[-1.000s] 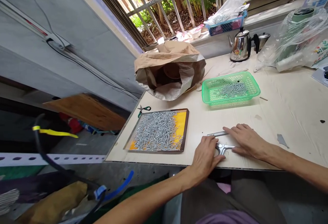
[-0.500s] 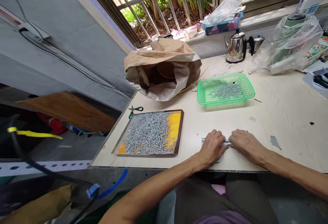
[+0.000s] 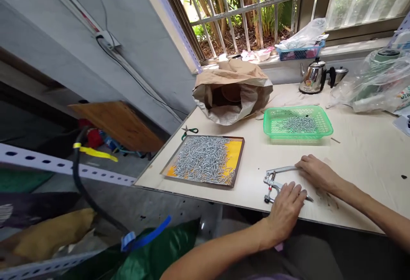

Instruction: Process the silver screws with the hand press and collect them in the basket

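Note:
A pair of spring-loaded metal pliers point(image 3: 272, 182) lies near the table's front edge, jaw end to the left and its two handles spread apart. My left hand point(image 3: 287, 207) is closed over the lower handle, whose pointed end shows past my fingers. The tip of the upper handle is at the fingers of my right hand point(image 3: 317, 172), which curl over it; the thumb is hidden. To the left, a shallow tray point(image 3: 242, 148) with a yellow bottom holds many small ridged metal pieces point(image 3: 201, 160). A green plastic basket point(image 3: 297, 136) behind my hands contains more of them.
Green-handled scissors point(image 3: 190, 131) lie beyond the tray's left corner. An opened brown paper bag point(image 3: 232, 72) stands behind it. A metal kettle point(image 3: 313, 77) and a plastic-wrapped spool point(image 3: 381, 75) are at the back right. The table's left edge drops to the floor.
The pliers, mostly covered by my hands before, now show with their handles apart. My left hand has come nearer the front edge, my right hand farther back. The camera view has shifted.

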Demonstrator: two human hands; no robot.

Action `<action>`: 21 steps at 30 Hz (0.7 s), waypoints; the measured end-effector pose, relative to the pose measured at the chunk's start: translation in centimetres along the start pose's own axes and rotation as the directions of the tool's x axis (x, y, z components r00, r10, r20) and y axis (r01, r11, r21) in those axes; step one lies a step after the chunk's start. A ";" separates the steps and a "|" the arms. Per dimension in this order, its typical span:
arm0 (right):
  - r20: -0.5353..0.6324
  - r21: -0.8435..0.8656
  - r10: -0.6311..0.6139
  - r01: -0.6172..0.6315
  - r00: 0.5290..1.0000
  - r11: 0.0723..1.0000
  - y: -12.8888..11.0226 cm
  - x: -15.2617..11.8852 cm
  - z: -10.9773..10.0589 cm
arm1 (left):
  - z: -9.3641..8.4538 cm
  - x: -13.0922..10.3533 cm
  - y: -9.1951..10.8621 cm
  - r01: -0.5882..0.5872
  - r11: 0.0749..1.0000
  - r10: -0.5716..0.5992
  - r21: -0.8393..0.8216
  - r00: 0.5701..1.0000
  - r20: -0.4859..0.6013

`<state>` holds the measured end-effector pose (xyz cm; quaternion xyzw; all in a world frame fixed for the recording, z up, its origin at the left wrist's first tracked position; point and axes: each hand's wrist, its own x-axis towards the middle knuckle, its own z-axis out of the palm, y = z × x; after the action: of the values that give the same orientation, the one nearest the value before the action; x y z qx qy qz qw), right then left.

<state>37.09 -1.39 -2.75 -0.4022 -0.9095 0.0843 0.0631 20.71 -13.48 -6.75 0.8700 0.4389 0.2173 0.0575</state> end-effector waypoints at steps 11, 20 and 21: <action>0.124 0.016 -0.387 0.388 0.914 0.921 -9.1 3.4 -0.1 | 0.9 -1.4 1.0 -0.199 0.978 0.192 -0.069 0.977 -0.089; -0.041 -0.157 -0.560 0.549 0.827 0.821 -10.5 5.5 4.7 | -10.4 -2.8 -10.3 0.339 0.911 -0.249 0.233 0.906 -0.342; -0.061 -0.145 -0.554 0.541 0.830 0.828 -10.6 5.6 4.6 | -11.8 -2.4 -12.3 0.462 0.846 -0.380 0.267 0.873 -0.305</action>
<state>24.87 -4.73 -4.80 -0.1314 -0.9856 -0.0133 0.1058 5.37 -8.96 -0.49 0.7156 0.6539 0.2258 -0.0967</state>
